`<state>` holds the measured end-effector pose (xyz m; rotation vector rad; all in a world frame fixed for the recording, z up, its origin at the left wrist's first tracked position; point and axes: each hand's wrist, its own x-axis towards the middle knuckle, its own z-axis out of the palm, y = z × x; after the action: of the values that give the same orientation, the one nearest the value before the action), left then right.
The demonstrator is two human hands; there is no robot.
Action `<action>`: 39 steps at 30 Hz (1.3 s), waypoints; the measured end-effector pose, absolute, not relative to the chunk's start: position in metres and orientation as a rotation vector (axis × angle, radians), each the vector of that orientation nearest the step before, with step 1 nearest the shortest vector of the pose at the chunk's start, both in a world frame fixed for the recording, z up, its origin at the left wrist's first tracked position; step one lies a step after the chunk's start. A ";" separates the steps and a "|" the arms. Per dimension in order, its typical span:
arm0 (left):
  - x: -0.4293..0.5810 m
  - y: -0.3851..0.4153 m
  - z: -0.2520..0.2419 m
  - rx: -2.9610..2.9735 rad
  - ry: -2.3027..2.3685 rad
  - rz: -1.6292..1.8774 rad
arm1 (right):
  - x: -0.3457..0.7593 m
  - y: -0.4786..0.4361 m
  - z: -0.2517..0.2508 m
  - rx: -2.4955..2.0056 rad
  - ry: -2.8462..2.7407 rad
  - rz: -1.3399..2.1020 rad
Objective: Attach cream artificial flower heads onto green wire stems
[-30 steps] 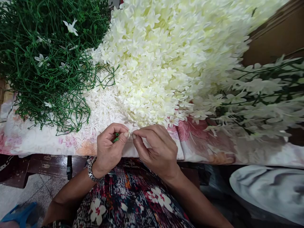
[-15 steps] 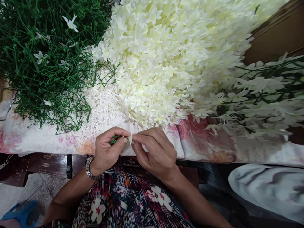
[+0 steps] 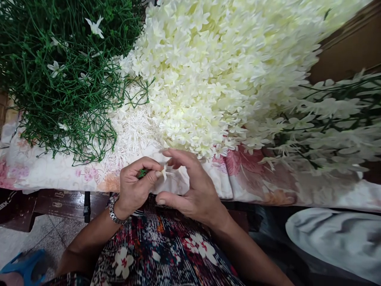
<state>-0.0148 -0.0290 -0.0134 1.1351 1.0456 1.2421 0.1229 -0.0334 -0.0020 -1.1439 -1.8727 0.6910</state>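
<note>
Opens the right hand point(image 3: 201, 190) wide, no longer pinching, thumb below and fingers above the small white flower point(image 3: 164, 173); keeps the left hand point(image 3: 137, 184) pinched at the flower's base, with a green sprig point(image 3: 142, 173) inside its curl; holds the flower over the cloth point(image 3: 59, 171), near the white blossom pile point(image 3: 202, 99), apparently by the left alone, suggesting a pause in two-handed handling

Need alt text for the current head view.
A person's left hand pinches a small white flower; the right hand is spread open beside it. Beyond them, heaped on a patterned cloth, are green stems at left and white blossoms at centre.
</note>
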 end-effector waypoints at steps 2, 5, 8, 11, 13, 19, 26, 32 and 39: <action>-0.014 -0.029 -0.012 1.166 1.026 1.235 | 0.122 -0.032 -0.002 -1.137 -1.895 0.703; -0.013 -0.029 -0.013 1.182 1.022 1.231 | 0.123 -0.032 -0.002 -1.125 -1.867 0.679; -0.012 -0.029 -0.014 1.189 1.037 1.249 | 0.124 -0.033 -0.003 -1.145 -1.856 0.683; -0.012 -0.029 -0.011 1.217 1.082 1.211 | 0.125 -0.034 -0.004 -1.152 -1.847 0.668; -0.014 -0.029 -0.008 1.222 1.124 1.117 | 0.126 -0.034 -0.006 -1.160 -1.813 0.667; -0.018 -0.030 -0.007 1.006 0.993 1.059 | 0.132 -0.033 -0.006 -1.286 -1.698 0.681; -0.019 -0.028 -0.006 1.261 1.122 1.019 | 0.135 -0.035 -0.002 -1.229 -1.699 0.750; -0.021 -0.027 -0.003 1.568 1.080 0.983 | 0.139 -0.035 0.004 -1.126 -1.807 0.700; -0.021 -0.029 -0.005 1.756 1.070 0.969 | 0.141 -0.033 0.009 -1.128 -2.030 0.518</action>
<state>-0.0207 -0.0292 -0.0050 1.7557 1.0703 0.9694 0.1414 -0.0329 0.0093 -1.1275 -2.0302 0.5182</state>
